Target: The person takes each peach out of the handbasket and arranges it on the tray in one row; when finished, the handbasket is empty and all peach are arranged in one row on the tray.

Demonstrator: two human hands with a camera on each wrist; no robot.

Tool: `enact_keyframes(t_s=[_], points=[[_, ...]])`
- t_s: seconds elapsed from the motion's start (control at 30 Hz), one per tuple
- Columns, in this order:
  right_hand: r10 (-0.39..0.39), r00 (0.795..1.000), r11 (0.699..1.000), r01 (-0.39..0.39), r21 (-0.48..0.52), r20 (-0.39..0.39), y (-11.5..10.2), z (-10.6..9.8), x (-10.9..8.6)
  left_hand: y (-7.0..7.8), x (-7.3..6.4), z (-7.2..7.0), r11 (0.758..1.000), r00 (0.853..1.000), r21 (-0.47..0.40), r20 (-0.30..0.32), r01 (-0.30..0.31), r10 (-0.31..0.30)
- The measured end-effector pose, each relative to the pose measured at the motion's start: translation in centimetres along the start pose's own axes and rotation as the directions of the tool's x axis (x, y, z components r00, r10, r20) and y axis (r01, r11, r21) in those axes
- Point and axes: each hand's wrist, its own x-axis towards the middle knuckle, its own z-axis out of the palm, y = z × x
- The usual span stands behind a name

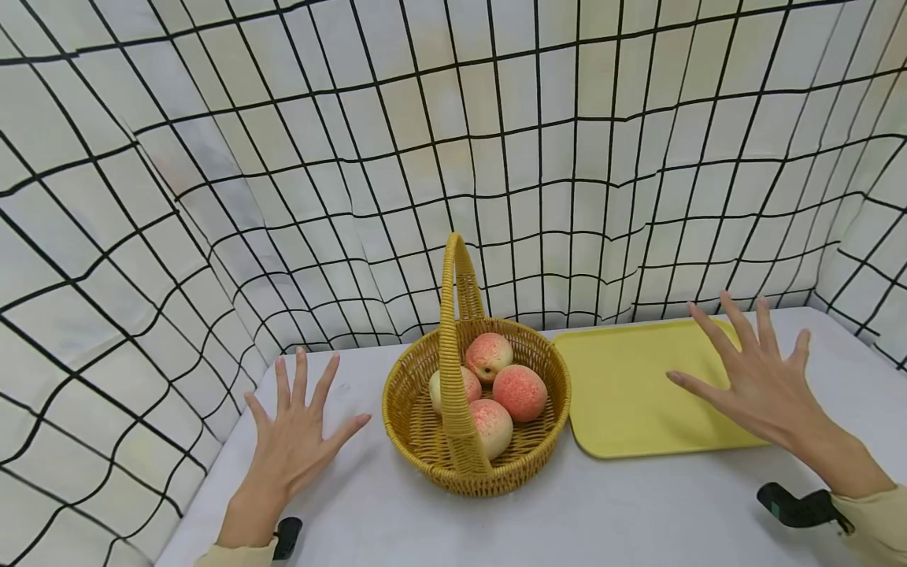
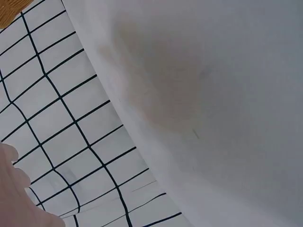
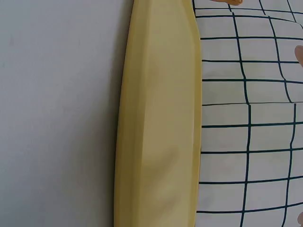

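Apparently four peaches (image 1: 520, 393), one basket (image 1: 510, 476)

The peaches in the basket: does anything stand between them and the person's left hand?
Yes. The basket wall stands between the left hand and the peaches. The handle arches above and, in the head view, crosses in front of the leftmost peach. Nothing else is visible between them.
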Motion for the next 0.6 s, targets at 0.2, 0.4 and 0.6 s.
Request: enact_keyframes(t_s=[0.2,0.4,0.6], points=[[-0.061,0.998,0.997,0.062,0.035,-0.030,-2.3,0.6,0.7,1.2,0.2,-0.4,0.990,1.000,-0.142,0.014,0.002,-0.001],[-0.202,0.975,0.971,0.212,0.112,-0.091,-6.4,1.3,1.9,3.5,0.9,-0.2,0.892,0.997,-0.451,0.075,0.045,-0.012],[-0.308,0.944,0.925,0.326,0.195,-0.116,-10.0,1.6,2.9,5.5,1.5,0.6,0.693,0.981,-0.708,0.196,0.134,0.010]])
